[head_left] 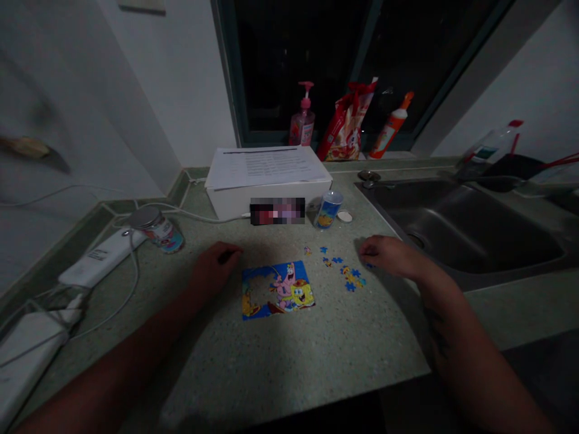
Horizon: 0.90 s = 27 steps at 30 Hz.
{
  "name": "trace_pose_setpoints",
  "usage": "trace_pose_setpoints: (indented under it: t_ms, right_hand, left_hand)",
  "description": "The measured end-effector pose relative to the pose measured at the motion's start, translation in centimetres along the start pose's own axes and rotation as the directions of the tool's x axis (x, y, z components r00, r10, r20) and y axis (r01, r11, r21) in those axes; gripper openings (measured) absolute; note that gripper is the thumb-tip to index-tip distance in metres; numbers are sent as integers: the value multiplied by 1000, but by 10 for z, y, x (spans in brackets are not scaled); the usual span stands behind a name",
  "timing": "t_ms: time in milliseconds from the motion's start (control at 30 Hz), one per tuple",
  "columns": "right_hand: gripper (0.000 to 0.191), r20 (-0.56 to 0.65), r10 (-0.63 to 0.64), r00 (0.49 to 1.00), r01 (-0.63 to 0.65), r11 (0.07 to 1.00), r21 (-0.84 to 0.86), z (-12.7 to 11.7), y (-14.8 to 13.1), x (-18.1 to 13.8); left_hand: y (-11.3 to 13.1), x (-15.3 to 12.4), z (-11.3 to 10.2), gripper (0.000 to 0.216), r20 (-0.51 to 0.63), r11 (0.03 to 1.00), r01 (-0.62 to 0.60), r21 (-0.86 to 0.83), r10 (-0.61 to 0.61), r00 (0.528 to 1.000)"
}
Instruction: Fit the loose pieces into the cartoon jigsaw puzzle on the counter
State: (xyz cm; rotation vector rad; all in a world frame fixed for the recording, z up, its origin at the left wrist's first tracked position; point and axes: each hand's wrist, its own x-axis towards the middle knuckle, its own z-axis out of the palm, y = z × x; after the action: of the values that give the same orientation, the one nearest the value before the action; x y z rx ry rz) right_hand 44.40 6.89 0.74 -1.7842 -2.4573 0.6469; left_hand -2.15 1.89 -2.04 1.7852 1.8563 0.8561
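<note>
While the SpongeBob jigsaw puzzle lies between them, the left hand and right hand rest empty.

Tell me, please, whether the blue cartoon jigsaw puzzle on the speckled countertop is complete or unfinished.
Unfinished: the blue cartoon jigsaw puzzle has a gap on its left, and loose blue pieces lie to its right.

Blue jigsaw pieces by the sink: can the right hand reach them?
Probably yes: the right hand rests beside the loose blue jigsaw pieces on the speckled green countertop, nothing standing between.
</note>
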Motion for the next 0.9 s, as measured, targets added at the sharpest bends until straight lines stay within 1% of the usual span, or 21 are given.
trace_pose_setpoints:
  t_ms: [100, 200, 267, 333, 400, 467, 633, 800, 900]
  right_hand:
    - [15, -7, -31, 999, 31, 1000, 1, 1, 4, 1]
    - [17, -32, -39, 999, 37, 999, -38, -1, 3, 1]
    - [21, -50, 4, 999, -7, 998, -68, -2, 2, 1]
    - [21, -72, 76, 995, -83, 992, -94, -3, 3, 1]
    - [16, -81, 131, 988, -139, 985, -105, -3, 3, 1]
    - [12, -73, 150, 986, -157, 982, -106, -4, 5, 0]
    - [10, -55, 139, 989, -143, 985, -91, -4, 9, 1]
    - [23, -74, 40, 996, -46, 997, -69, -1, 16, 2]
    - [20, -64, 38, 997, -40, 999, -30, -2, 18, 1]
  left_hand:
    - [0, -1, 0, 29, 4, 1000, 10, -4, -10, 1000]
    - [0, -1, 1, 29, 4, 1000, 5, -22, -5, 1000]
    - [0, -1, 1, 27, 4, 999, 1, -33, -1, 1000]
    - [-1, -1, 1, 27, 2, 999, -1, -34, 1, 1000]
    - [-1, -1, 1, 28, 3, 1000, -9, -25, 9, 1000]
    - [-1, -1, 1, 31, 6, 1000, -15, -18, 15, 1000]
    - [-1, 0, 1, 33, 8, 1000, -2, -12, 2, 1000]
    - [0, -1, 0, 31, 11, 1000, -6, -24, 6, 1000]
    - [1, -1, 0, 30, 5, 1000, -10, -19, 10, 1000]
